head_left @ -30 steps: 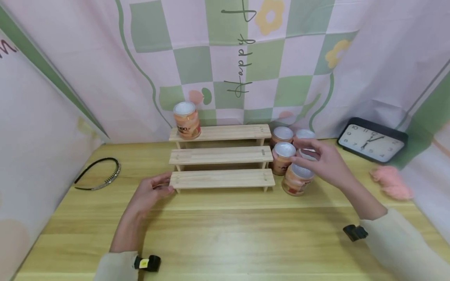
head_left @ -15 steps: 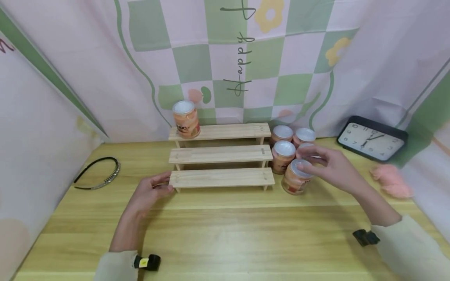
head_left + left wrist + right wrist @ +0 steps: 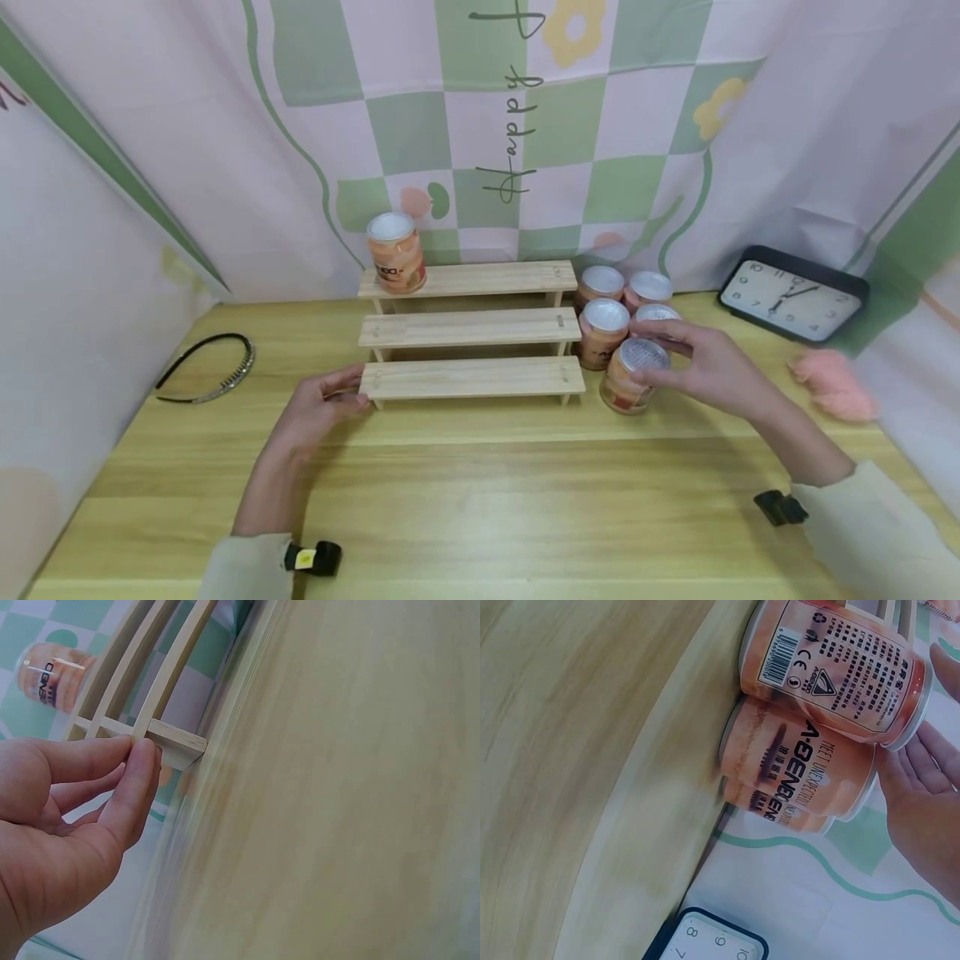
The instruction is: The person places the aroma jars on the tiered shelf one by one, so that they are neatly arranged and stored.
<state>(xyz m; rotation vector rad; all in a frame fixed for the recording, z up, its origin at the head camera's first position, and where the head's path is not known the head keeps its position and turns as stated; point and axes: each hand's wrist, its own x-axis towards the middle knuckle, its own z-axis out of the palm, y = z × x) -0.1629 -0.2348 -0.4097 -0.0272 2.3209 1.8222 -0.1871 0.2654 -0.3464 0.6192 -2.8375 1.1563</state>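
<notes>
A person's left hand (image 3: 311,412) pinches the left end of a three-tier wooden rack (image 3: 472,379) between thumb and fingers at a desk (image 3: 480,517), while the right hand (image 3: 708,367) spans the top of the nearest can (image 3: 626,392), thumb and fingers apart at its rim; whether they grip cannot be told. That can sits on the desk, just off the rack's front right corner. It looks stiff and smooth, probably light and slightly slippery, so the surest hold is likely around its sides, below the rim. A headband (image 3: 206,367) lies near the desk's left edge, pink fluff (image 3: 834,385) toward the right. Four more cans (image 3: 600,346) cluster toward the far edge, a clock (image 3: 795,296) by the far right corner; another can (image 3: 396,267) tops the rack's left end.
</notes>
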